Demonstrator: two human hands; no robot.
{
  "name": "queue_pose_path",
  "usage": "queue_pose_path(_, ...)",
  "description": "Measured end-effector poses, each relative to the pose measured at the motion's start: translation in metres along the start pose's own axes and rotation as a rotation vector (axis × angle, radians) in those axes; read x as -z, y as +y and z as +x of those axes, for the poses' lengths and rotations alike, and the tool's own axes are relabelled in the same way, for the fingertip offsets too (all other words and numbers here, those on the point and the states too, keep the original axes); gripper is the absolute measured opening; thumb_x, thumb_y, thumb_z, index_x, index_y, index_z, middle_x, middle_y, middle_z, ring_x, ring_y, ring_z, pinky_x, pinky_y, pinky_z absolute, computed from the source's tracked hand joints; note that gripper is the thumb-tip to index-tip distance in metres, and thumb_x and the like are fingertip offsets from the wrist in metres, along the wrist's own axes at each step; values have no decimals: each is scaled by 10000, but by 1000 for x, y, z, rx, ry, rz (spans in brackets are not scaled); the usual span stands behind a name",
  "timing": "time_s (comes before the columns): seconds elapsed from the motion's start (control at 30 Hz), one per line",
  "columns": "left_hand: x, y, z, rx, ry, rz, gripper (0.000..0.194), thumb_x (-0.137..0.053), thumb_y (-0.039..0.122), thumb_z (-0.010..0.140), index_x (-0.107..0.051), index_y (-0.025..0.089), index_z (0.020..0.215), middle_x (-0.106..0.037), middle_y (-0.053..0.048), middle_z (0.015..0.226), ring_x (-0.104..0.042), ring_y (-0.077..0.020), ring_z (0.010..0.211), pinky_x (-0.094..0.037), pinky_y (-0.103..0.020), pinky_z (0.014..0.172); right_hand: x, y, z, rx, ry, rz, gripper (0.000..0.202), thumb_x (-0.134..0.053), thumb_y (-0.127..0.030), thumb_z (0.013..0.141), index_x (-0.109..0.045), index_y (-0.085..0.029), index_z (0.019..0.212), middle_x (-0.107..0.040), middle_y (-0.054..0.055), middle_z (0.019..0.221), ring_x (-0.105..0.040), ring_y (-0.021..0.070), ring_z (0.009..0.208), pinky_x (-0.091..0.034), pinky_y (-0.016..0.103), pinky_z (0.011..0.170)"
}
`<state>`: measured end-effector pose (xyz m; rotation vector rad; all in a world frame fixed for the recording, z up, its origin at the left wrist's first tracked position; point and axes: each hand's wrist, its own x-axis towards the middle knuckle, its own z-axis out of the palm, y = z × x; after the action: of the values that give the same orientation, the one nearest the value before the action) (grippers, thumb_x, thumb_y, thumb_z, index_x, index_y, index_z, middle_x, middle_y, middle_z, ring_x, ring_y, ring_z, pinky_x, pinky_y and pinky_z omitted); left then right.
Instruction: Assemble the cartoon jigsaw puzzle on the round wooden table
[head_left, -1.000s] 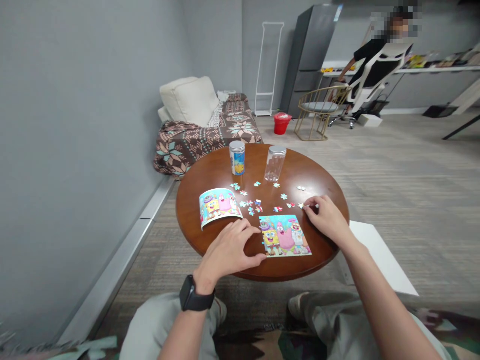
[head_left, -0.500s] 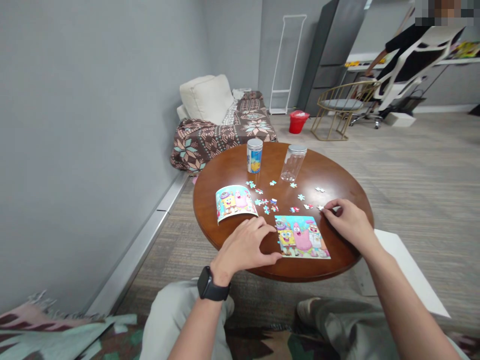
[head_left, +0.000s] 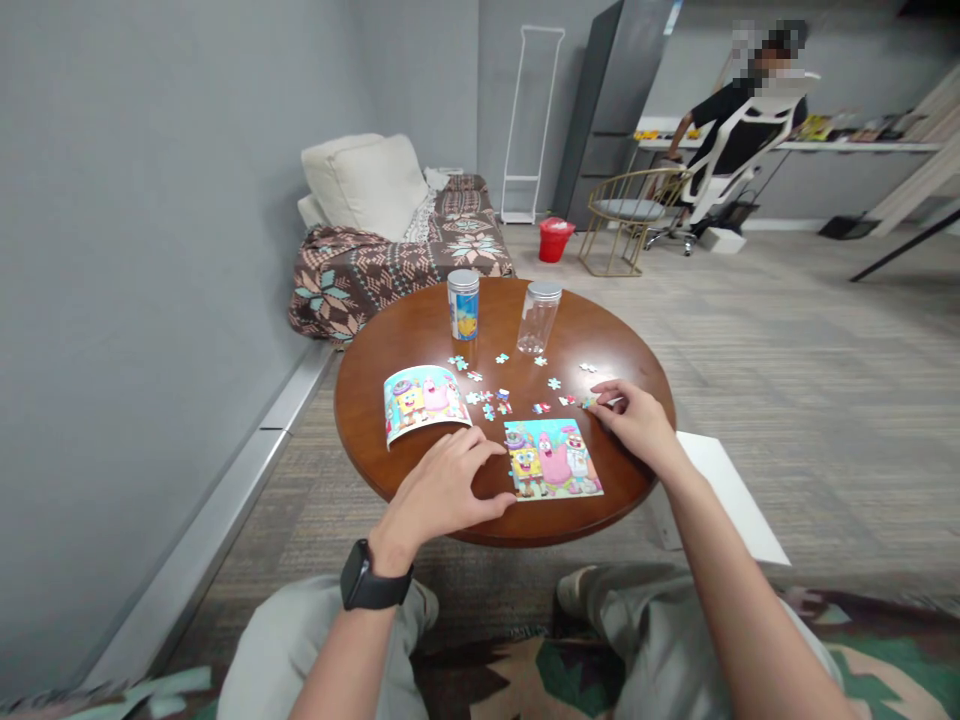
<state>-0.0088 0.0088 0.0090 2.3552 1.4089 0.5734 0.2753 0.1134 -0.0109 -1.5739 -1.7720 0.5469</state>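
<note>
A partly assembled jigsaw puzzle [head_left: 553, 460] with cartoon figures lies flat near the front edge of the round table; its left edge has uneven tabs. My left hand [head_left: 446, 482] rests at that edge, thumb and fingers spread apart and holding nothing. Beyond the puzzle's upper right corner, my right hand [head_left: 636, 422] has thumb and fingertips together on a small puzzle piece [head_left: 589, 403]. Several loose pieces, among them a blue one [head_left: 554, 384], are scattered behind the puzzle. To the left stands a curved picture sheet [head_left: 426, 400] with similar figures.
Toward the back of the brown table [head_left: 390, 345] stand a labelled jar [head_left: 464, 308] and a clear jar [head_left: 538, 320], both with silver lids. A white board [head_left: 731, 500] is low at the right. Farther off are a red bin [head_left: 554, 240], a wire chair [head_left: 630, 210] and a seated person.
The view has swung to the right, so the table appears farther left. The piece at my right fingertips looked pale before and now shows some colour. My left hand keeps its place beside the puzzle.
</note>
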Motion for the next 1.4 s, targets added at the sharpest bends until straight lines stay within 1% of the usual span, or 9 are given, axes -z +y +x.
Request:
queue_pose_path(0.13,0,-1,1,1,-10,1,378,-711,371,787,-606,200,1106,-595,-44,1038,-580,-221,963,-476,-371,872,1,-3,-1,2,-50,-29,253,-599,-369,735,-686,-187,887,-674,36,718,-576,170,586,-453,305,620)
queue_pose_path(0.33,-1,-2,1,0,-14,1,381,-706,378,786,-606,202,1110,-592,-44,1039,-574,-220,955,-476,-372,864,0,-3,1,0,1,-43,154,-626,-316,702,-656,-193,790,-696,60,801,-584,169,614,-471,314,642)
queue_pose_path(0.47,-1,-2,1,0,-7,-7,384,-703,380,788,-606,201,1114,-592,-43,1025,-574,-216,939,-477,-368,855,2,-18,-6,11,-21,26,143,-627,-334,716,-656,-197,750,-705,49,738,-566,162,573,-466,300,601)
queue_pose_path(0.57,-1,-3,1,-2,7,-27,370,-684,371,805,-601,205,1126,-592,-33,985,-572,-203,901,-476,-359,841,-1,-37,-17,71,-148,120,230,-616,-382,750,-711,-186,823,-713,38,727,-567,159,575,-455,284,571)
queue_pose_path(0.67,-2,-5,2,13,29,-73,243,-594,320,874,-603,209,1090,-586,-18,922,-567,-180,858,-469,-333,806,-9,-55,-27,109,-328,200,251,-600,-391,777,-745,-195,839,-736,35,766,-617,176,640,-477,292,611)
queue_pose_path(0.83,-1,-7,3,57,46,-181,174,-515,282,923,-607,208,1052,-562,-1,858,-549,-148,793,-451,-288,744,-23,-70,-34,109,-404,283,183,-645,-338,737,-752,-197,784,-754,41,821,-670,197,772,-506,315,746)
queue_pose_path(1.03,0,-6,3,63,52,-237,201,-558,359,925,-622,210,1043,-540,14,827,-525,-134,759,-435,-271,727,-27,-77,-38,39,-457,351,187,-671,-338,717,-723,-170,784,-713,27,704,-623,148,605,-485,255,560)
queue_pose_path(1.2,0,-8,3,32,43,-243,290,-593,377,912,-595,235,1166,-530,24,827,-514,-129,748,-431,-264,718,-32,-86,-41,5,-454,371,196,-696,-348,698,-688,-175,792,-714,18,672,-587,125,529,-453,227,480)
queue_pose_path(1.4,-1,-10,3,-45,50,-223,212,-556,332,944,-624,215,1106,-533,11,829,-516,-138,786,-426,-261,733,-40,-92,-46,-39,-491,439,231,-710,-331,671,-649,-191,845,-718,10,665,-641,147,588,-490,240,536)
